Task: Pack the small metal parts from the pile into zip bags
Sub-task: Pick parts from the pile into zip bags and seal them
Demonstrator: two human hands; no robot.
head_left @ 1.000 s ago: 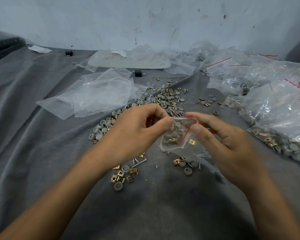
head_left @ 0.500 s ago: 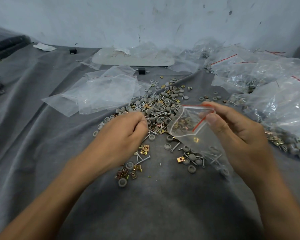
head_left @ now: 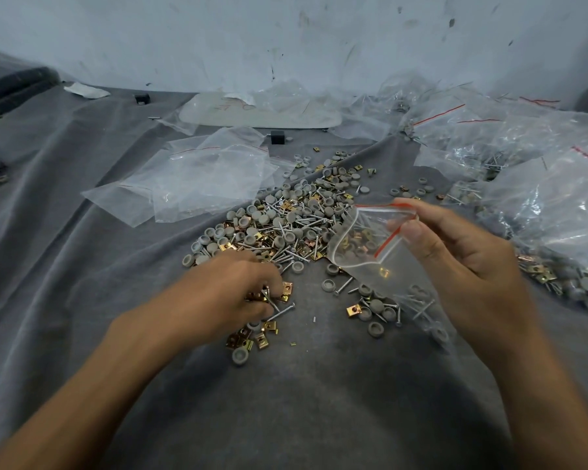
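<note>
Pile (head_left: 286, 225) sits centre-cloth. At its 6 o'clock edge, left hand (head_left: 231, 296) curls its fingers around screws (head_left: 269, 295). At 3 o'clock, right hand (head_left: 455, 266) pinches the bag (head_left: 364, 245) rim, mouth gaping. Judgement: tilt mouth leftward, drop parts deep, clear of zip.

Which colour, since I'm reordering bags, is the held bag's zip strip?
Red zip strip; head view shows it best.

Bare grey cloth (head_left: 302, 401) lies open in front; the parts pile (head_left: 286, 225) fills the centre, hemmed by empty bags (head_left: 201, 184) at left and filled bags (head_left: 540, 184) crowding the right.
</note>
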